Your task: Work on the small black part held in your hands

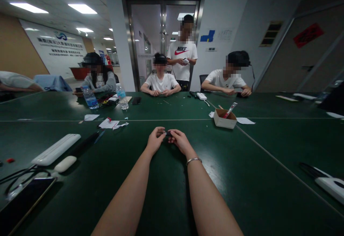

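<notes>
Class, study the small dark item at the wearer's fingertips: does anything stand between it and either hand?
Nothing visible does: the right hand holds the small dark item, and the left hand is close beside it, though its contact is unclear.

Near the left edge of the green surface (263, 157) lie a smartphone (28, 200), a long white device (57, 150) and a white oval object (66, 164). Toward the far edge, left of the middle, are two plastic water bottles (122, 98). Right of the middle, an open cardboard box (225, 122) holds a red-and-silver tool (230, 110). A person (160, 82) in a white T-shirt sits at the far edge, before glass doors (145, 31).
</notes>
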